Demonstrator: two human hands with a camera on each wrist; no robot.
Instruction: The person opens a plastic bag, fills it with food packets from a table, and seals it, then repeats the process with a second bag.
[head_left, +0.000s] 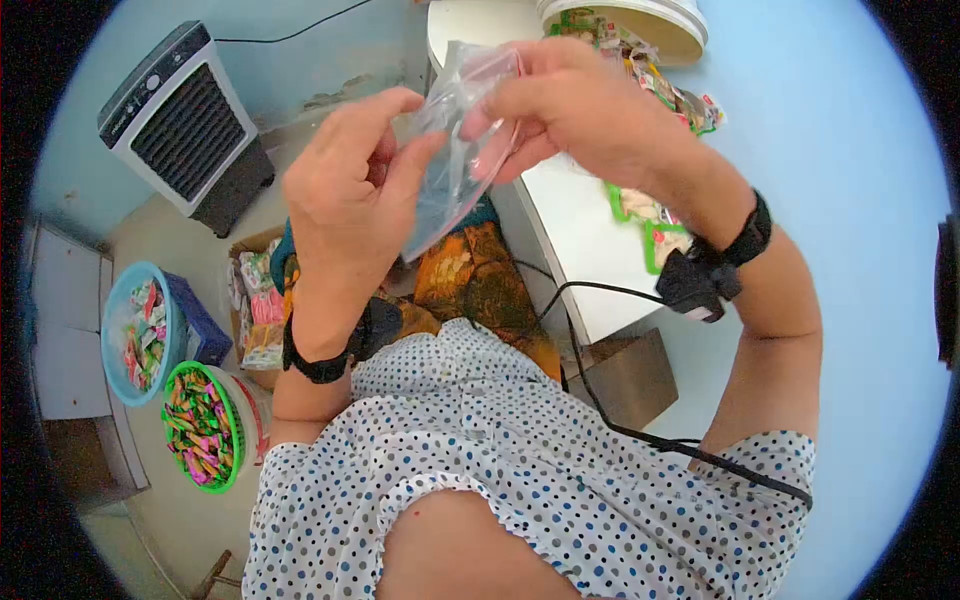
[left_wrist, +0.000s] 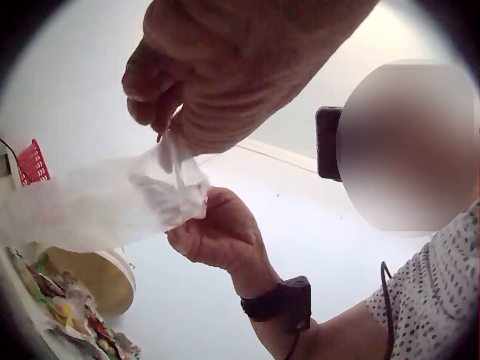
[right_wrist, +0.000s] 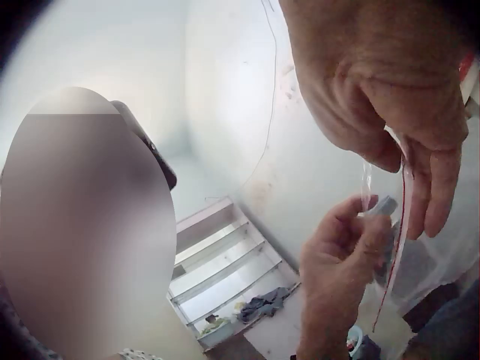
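A clear plastic zip bag (head_left: 455, 165) with a red line along its mouth hangs between the two hands in front of the chest. My left hand (head_left: 350, 170) pinches one side of the bag near its mouth. The opposite side is gripped by my right hand (head_left: 575, 105), with the thumb and fingers on the plastic. In the right wrist view the red line of the bag (right_wrist: 400, 225) runs down beside the right hand (right_wrist: 390, 90), and the left hand (right_wrist: 341, 259) is below. No contents show through the film.
A white table (head_left: 600, 270) bears several small packets (head_left: 650, 210) and a tipped white bucket (head_left: 690, 25) with packets spilling out. On the floor stand a blue tub (head_left: 115, 345), a green-rimmed basket (head_left: 235, 440) of wrapped pieces, a box of packets (head_left: 265, 305) and an air cooler (head_left: 185, 130).
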